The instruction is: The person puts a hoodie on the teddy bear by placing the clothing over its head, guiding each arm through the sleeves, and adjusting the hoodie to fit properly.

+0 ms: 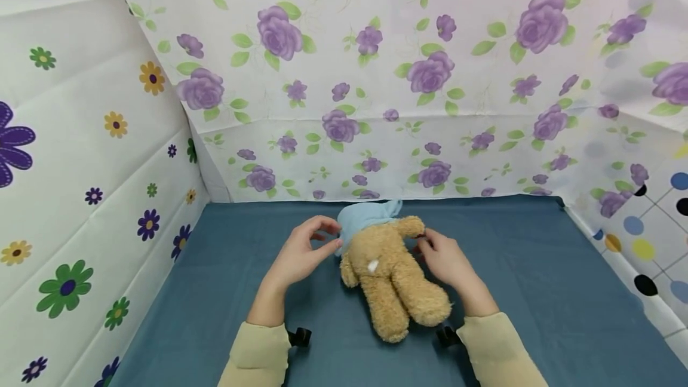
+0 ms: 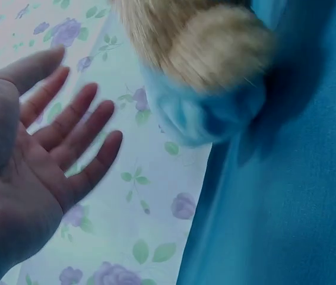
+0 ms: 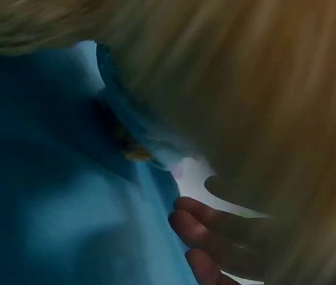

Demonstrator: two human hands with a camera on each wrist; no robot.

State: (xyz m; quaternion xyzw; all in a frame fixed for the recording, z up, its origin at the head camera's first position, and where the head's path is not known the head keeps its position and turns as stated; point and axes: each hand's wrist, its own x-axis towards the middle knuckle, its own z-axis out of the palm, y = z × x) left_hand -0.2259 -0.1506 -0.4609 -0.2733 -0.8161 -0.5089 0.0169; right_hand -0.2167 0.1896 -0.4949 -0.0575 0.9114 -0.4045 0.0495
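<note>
A tan plush teddy bear [image 1: 405, 279] lies on the dark table with its legs toward me and a small white patch on its body. Light blue cloth [image 1: 362, 220] covers its head end. My left hand [image 1: 303, 252] is at the bear's left side, fingertips close to the cloth. The left wrist view shows that palm with its fingers [image 2: 91, 160] spread, apart from the bear. On the other side, my right hand [image 1: 443, 258] has loosely bent fingers right at the bear's outstretched arm. Fur hides much of this hand in the right wrist view, where several fingertips [image 3: 189, 228] show.
The dark blue table cover [image 1: 543, 291] spreads under everything. A white sheet with purple roses [image 1: 338, 127] stands at the back, a flower-print sheet [image 1: 64, 196] on the left, and a dotted one [image 1: 653, 249] on the right.
</note>
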